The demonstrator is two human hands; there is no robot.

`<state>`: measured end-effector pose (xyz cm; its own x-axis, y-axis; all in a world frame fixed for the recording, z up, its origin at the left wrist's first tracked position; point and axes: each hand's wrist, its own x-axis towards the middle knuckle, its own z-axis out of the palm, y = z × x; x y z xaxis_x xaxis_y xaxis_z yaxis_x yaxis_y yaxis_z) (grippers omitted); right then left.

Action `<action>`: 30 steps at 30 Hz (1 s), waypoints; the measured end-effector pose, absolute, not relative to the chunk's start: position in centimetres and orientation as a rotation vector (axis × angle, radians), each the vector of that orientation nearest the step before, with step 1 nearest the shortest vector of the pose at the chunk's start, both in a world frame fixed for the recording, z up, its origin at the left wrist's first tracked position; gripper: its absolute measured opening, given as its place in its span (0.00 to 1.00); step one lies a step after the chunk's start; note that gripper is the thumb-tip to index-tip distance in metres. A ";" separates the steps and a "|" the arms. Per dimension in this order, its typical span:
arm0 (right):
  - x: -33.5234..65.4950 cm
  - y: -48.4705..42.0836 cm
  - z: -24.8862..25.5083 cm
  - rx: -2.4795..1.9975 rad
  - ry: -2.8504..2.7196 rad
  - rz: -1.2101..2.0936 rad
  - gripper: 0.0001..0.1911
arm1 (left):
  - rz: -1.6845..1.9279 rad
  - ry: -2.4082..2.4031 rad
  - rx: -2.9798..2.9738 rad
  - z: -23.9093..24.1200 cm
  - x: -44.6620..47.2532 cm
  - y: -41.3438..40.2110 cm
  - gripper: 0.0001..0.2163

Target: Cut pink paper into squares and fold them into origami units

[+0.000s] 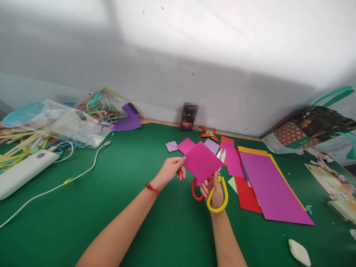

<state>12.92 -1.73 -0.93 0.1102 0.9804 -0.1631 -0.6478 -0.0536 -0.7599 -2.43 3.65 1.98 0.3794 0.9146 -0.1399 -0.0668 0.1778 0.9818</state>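
My left hand (171, 168) pinches the left corner of a magenta paper square (202, 161) held above the green table (139, 193). My right hand (214, 191) grips scissors (215, 196) with one red and one yellow handle loop; the open blades (221, 155) poke out behind the square's right edge. A red bead bracelet (151, 188) circles my left wrist.
Large magenta (274, 185), red (247, 194) and yellow sheets lie to the right, with small purple and pink squares (172, 146) behind. A white power bank (23, 171) with cable and a bag of coloured strips (69, 122) sit left. A patterned bag (314, 126) stands far right.
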 end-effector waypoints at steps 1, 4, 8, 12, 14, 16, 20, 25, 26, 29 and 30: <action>13.1 -1.7 -0.9 -0.814 -0.507 1.431 0.20 | 0.856 0.937 1.183 2.0 -2.4 3.7 0.22; 13.2 -1.6 -0.9 -0.800 -0.495 1.425 0.20 | 0.831 0.961 1.208 1.9 -2.4 3.7 0.23; 12.9 -1.9 -1.0 -0.827 -0.556 1.373 0.20 | 0.805 0.977 1.200 1.9 -2.3 3.6 0.21; 12.4 -2.3 -1.3 -0.849 -0.630 1.343 0.19 | 0.854 1.003 1.202 2.1 -2.3 3.6 0.19; 12.3 -2.4 -1.4 -0.866 -0.663 1.339 0.21 | 0.881 1.030 1.216 2.2 -2.4 3.7 0.18; 12.4 -2.5 -1.4 -0.880 -0.684 1.342 0.22 | 0.885 1.044 1.234 2.2 -2.5 3.7 0.18; 12.5 -2.5 -1.0 -0.892 -0.645 1.360 0.23 | 0.865 1.049 1.276 1.8 -2.5 3.9 0.15; 12.4 -2.2 -1.0 -0.966 -0.620 1.255 0.13 | 0.940 1.233 1.545 1.3 -2.2 3.3 0.14; 12.5 -2.2 -1.1 -0.985 -0.630 1.238 0.13 | 0.959 1.266 1.635 1.4 -2.1 3.0 0.17; 12.6 -1.9 -1.9 -1.068 -0.686 1.167 0.14 | 0.875 1.220 1.858 2.1 -1.7 1.7 0.27; 12.6 -1.8 -2.1 -1.098 -0.701 1.141 0.14 | 0.823 1.175 1.895 2.4 -1.6 1.3 0.31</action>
<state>12.65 -1.81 -2.15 0.3062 0.9482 -0.0846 -0.3523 0.0303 -0.9354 -1.57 1.29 2.35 0.3727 0.9183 0.1331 0.4390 -0.3009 0.8466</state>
